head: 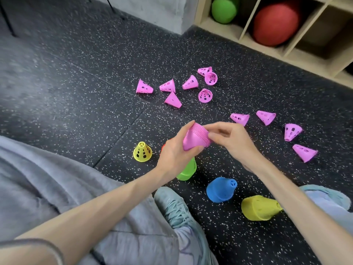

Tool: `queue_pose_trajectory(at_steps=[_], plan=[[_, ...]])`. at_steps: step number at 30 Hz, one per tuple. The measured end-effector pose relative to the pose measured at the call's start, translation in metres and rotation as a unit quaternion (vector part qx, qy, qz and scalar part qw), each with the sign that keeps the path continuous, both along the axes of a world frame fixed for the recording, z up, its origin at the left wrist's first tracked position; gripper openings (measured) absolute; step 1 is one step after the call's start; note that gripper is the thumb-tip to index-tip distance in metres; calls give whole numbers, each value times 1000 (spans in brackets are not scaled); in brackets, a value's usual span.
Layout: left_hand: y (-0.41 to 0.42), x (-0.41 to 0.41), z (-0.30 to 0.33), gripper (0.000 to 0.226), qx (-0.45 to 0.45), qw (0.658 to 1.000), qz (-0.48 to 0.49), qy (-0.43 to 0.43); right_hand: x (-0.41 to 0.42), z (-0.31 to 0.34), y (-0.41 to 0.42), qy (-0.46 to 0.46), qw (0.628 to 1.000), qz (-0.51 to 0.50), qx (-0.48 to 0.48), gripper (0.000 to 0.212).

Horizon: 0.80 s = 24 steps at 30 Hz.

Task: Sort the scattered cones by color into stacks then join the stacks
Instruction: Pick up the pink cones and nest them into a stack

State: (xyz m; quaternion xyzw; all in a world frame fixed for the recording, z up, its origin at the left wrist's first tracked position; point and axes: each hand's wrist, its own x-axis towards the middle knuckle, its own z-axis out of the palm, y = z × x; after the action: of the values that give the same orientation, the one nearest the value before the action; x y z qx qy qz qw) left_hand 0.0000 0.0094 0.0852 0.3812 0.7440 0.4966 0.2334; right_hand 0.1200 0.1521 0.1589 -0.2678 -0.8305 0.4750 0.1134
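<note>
Clearly the pink sorting is the step in hand: the left hand (174,155) has its grip curled round the pink stack (195,138), held tilted above the floor (86,77) with its rims turned toward the right hand (232,141), whose fingertips pinch the stack's rim edge, seemingly seating a cone. Both forearms reach forward from the body. Loose pink cones (172,87) lie scattered beyond, more to the right. Finished stacks stand nearby: green stack (188,169) under the left wrist, blue stack (221,189), yellow stack (260,207), and a single yellow cone (142,151). Next, I judge, the right hand must let go and fetch the nearest loose pink cone.
</note>
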Motion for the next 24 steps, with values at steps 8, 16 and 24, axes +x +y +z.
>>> queue_pose_trajectory(at_steps=[8, 16, 24], plan=[[2, -18, -7, 91, 11, 997, 72, -16, -37, -11, -6, -9, 1000, 11, 17, 38], [35, -53, -2, 76, -47, 998, -46, 11, -41, -20, 8, 5, 995, -97, 23, 31], [96, -144, -36, 43, -219, 961, -21, 165, -15, -44, 44, 15, 977, -213, 1, 32]])
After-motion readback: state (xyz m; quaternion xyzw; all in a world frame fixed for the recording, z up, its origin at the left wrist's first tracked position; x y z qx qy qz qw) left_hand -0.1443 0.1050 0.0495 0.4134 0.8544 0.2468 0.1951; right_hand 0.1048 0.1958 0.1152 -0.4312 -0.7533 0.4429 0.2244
